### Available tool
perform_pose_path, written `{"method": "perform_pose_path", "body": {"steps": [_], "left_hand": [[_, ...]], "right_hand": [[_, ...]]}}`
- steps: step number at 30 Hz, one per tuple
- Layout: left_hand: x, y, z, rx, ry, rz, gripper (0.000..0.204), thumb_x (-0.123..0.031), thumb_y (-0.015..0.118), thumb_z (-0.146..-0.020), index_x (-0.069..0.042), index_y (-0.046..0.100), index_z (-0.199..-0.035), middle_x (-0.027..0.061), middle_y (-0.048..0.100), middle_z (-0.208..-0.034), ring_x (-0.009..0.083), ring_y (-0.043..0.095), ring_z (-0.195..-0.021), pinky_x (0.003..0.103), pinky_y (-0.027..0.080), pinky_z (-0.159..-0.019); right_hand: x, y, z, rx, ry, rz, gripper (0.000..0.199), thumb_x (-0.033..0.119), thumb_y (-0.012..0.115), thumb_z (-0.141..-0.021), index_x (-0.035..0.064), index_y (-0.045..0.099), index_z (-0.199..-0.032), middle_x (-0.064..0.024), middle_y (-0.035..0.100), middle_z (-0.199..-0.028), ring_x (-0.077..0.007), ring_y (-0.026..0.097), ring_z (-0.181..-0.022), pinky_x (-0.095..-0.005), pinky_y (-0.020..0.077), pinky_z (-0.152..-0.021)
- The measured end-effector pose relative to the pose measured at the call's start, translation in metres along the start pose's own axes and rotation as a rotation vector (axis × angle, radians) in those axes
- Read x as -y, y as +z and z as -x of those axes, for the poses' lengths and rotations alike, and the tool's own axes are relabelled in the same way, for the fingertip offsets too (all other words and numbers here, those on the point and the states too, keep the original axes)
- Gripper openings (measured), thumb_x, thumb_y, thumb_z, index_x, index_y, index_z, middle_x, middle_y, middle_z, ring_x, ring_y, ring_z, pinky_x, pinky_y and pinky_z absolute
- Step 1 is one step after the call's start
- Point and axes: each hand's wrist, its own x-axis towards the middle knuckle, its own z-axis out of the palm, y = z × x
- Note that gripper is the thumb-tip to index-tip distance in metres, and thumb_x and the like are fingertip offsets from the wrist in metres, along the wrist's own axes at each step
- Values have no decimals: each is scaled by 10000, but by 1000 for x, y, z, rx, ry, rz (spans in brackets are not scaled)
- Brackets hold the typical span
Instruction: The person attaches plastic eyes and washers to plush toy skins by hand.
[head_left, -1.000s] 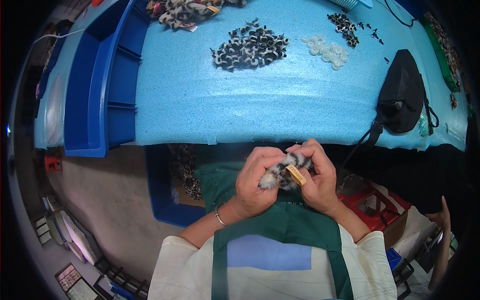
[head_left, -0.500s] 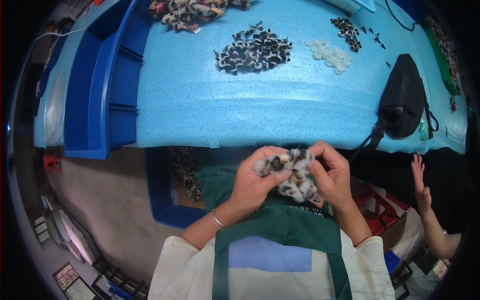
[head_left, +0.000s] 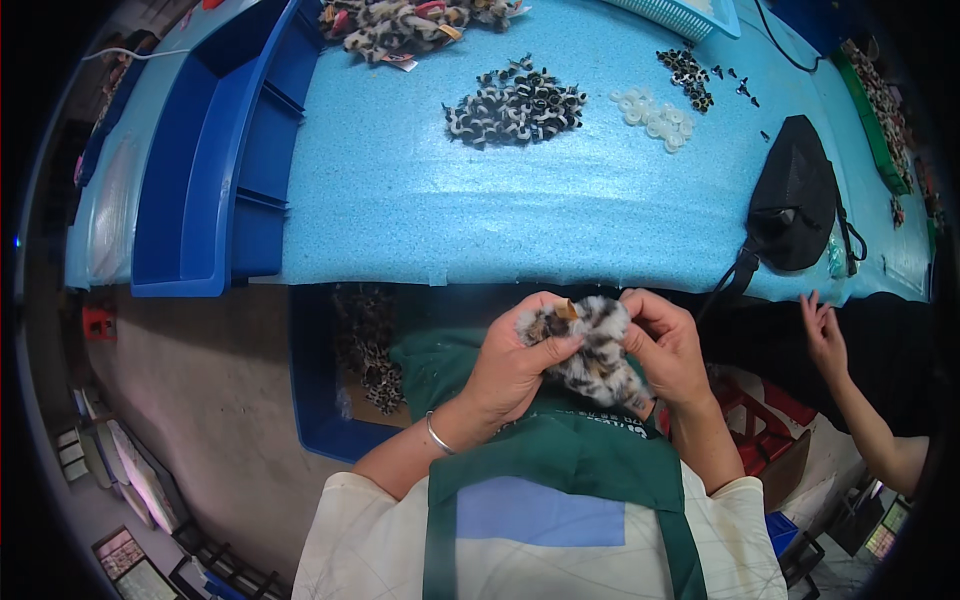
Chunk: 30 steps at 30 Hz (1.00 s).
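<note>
A small furry plush piece (head_left: 603, 368), white with black and brown spots, is held just in front of the table edge, over my green apron. My left hand (head_left: 512, 358) grips its left side, thumb pressed across the fur. At its upper right, my right hand (head_left: 668, 348) pinches the fur between thumb and curled fingers. A small tan tag (head_left: 568, 311) stands up at the top of the plush piece, and an orange-tan bit shows at its lower end. Whatever lies under my fingers is hidden.
On the blue table (head_left: 400, 220) lie black-and-white small parts (head_left: 515, 108), white plastic rings (head_left: 655, 118), spotted plush pieces (head_left: 410, 28) and a black bag (head_left: 795, 195). Blue bins (head_left: 215, 190) stand left, another (head_left: 318, 425) below. A co-worker's hand (head_left: 828, 345) is at right.
The plush piece has turned a little in my hands, its lower parts now closer together. The co-worker's hand has shifted left and its fingers have bent. My view has shifted slightly.
</note>
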Motion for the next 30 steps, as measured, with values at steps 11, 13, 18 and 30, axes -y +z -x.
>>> {"method": "perform_pose_path", "body": {"steps": [11, 13, 18, 30], "left_hand": [[-10, 12, 2, 34, -194, 22, 341, -82, 632, -865, 23, 523, -1170, 86, 605, -1075, 158, 589, -987, 302, 468, -893], [-10, 12, 3, 73, -238, -22, 446, -77, 647, -837, 39, 485, -1235, 121, 590, -1139, 198, 580, -1042, 337, 451, -933], [-12, 3, 0, 228, -355, 297, 577, -86, 694, -765, 79, 451, -1262, 147, 581, -1172, 239, 575, -1079, 380, 424, -982], [-3, -4, -4, 225, -98, -112, 264, -61, 725, -801, -42, 567, -1012, 1, 584, -978, 60, 550, -903, 218, 464, -806]], "right_hand": [[22, -6, -8, -18, -42, 192, 135, 111, 610, -881, -12, 568, -846, -25, 549, -837, -88, 485, -789, -230, 394, -728], [28, -3, -7, 51, -119, 351, 153, 109, 612, -883, -2, 544, -803, -46, 532, -851, -114, 485, -804, -246, 382, -744], [20, -3, -6, -24, -88, 22, 179, 107, 610, -882, -2, 524, -770, -49, 530, -861, -106, 466, -788, -235, 371, -736], [34, 0, -12, 114, -136, 473, 147, 81, 621, -852, -20, 540, -782, -69, 546, -808, -143, 511, -756, -257, 401, -693]]}}
